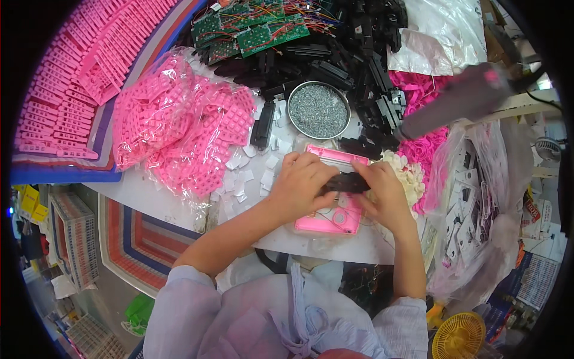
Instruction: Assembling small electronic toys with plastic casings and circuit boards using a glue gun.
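My left hand (300,182) and my right hand (383,192) both grip a long black plastic part (347,182) held across a pink plastic case (330,222) that lies on the white table (149,194). The case's top edge shows above my fingers, its lower part with round holes and thin wires below them. My fingers hide most of the middle of the case.
A round metal dish of small screws (318,110) stands behind the case. Black plastic parts (353,54) and green circuit boards (251,30) pile at the back. Bags of pink keypads (179,128) lie left, white pieces (409,173) right. A dark electric screwdriver (460,99) hangs upper right.
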Motion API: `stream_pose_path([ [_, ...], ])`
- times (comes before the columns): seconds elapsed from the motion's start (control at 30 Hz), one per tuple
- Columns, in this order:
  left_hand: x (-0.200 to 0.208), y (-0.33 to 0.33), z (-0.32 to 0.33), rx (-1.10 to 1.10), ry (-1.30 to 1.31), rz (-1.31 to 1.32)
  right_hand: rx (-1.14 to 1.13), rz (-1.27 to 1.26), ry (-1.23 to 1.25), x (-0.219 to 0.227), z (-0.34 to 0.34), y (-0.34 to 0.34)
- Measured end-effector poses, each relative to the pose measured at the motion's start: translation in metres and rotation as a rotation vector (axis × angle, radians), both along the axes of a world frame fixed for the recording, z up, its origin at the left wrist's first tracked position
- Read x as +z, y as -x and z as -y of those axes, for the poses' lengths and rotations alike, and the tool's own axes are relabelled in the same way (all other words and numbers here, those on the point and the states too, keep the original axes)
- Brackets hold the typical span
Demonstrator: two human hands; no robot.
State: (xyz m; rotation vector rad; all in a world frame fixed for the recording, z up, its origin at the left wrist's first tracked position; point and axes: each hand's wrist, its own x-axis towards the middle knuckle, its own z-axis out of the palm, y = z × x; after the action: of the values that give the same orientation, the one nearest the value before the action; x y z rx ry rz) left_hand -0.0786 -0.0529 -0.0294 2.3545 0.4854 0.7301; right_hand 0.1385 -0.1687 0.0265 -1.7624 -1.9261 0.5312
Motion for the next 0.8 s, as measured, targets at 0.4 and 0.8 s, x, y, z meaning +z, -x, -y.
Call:
stream_pose_path([
  [0.4, 0.009, 0.009, 0.018, 0.159, 0.088, -0.029, -0.214, -0.223, 0.476, -0.002, -0.062, -0.018],
  [0.8, 0.009, -0.001, 0.024, 0.2, -0.139, -0.221, 0.009, 0.221, -0.393, -0.023, -0.032, 0.008],
])
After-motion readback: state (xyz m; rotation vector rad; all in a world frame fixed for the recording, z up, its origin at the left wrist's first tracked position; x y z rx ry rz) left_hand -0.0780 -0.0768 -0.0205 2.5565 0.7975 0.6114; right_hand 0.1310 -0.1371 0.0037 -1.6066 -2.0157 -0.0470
